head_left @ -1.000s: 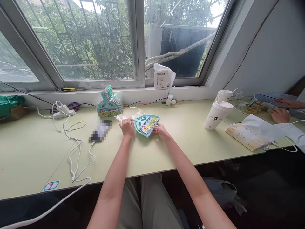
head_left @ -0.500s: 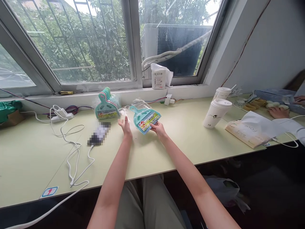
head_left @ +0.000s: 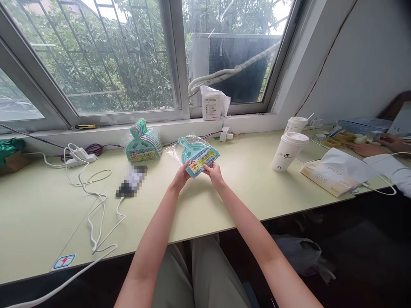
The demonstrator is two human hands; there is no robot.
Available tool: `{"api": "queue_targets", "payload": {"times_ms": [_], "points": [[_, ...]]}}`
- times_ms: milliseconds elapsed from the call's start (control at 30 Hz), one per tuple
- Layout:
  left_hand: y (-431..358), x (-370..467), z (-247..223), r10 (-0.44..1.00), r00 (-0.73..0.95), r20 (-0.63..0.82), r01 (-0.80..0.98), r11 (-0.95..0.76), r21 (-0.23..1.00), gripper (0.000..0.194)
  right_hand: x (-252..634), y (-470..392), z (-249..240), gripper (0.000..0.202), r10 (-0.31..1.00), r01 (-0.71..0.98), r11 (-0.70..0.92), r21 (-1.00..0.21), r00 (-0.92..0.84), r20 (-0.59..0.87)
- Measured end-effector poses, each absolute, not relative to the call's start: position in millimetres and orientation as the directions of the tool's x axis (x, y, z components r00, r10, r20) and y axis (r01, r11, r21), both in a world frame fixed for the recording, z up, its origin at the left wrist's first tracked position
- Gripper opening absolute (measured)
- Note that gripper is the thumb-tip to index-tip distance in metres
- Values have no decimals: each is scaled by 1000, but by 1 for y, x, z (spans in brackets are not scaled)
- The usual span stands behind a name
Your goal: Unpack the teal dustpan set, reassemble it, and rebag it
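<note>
You sit at a long pale green table that runs under a wide window. At two o'clock from your hands a flat paper bag lies on the table, and beyond it a co-worker's hands rest near the right end. At one o'clock two lidded paper cups stand close together. At ten o'clock a stack of wrapped dustpan sets leans below the sill, and a white cable snakes over the table at nine o'clock. Straight ahead at twelve o'clock you hold one small teal dustpan set in its clear wrapper, lifted off the table with its handle pointing up towards the window. Your left hand pinches its lower left corner, fingers closed on the wrapper. Your right hand grips the lower right edge, thumb on top and fingers curled beneath.
</note>
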State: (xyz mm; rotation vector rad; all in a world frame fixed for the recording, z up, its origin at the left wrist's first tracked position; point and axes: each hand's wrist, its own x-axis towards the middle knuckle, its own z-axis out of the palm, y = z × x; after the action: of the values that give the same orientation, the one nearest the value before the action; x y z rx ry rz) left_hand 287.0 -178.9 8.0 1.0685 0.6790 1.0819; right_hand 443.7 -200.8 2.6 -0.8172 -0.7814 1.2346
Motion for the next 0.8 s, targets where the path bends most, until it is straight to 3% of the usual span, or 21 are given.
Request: {"api": "queue_targets", "payload": {"times_ms": [300, 400, 500, 633, 700, 800], "points": [[-190, 295, 14, 887, 457, 57, -313, 101, 944, 55, 446, -200, 4, 27, 970, -477, 183, -860, 230, 79], [-193, 299, 18, 884, 443, 147, -381, 37, 924, 58, 447, -200, 5, 27, 969, -479, 199, -855, 228, 98], [-193, 303, 17, 925, 292, 241, -434, -96, 896, 65, 444, -198, 3, 27, 971, -481, 196, -854, 217, 101], [-191, 308, 12, 968, 148, 202, -371, -135, 919, 81, 441, -196, 1, 27, 971, -490, 185, -852, 222, 83], [-193, 309, 12, 977, -6, 211, -249, -206, 946, 93, 441, -195, 1, 28, 968, -491, 199, -848, 235, 91], [-200, 307, 20, 817, -334, 470, 173, -437, 883, 97, 442, -196, 2, 30, 964, -470, 205, -858, 247, 95]]}}
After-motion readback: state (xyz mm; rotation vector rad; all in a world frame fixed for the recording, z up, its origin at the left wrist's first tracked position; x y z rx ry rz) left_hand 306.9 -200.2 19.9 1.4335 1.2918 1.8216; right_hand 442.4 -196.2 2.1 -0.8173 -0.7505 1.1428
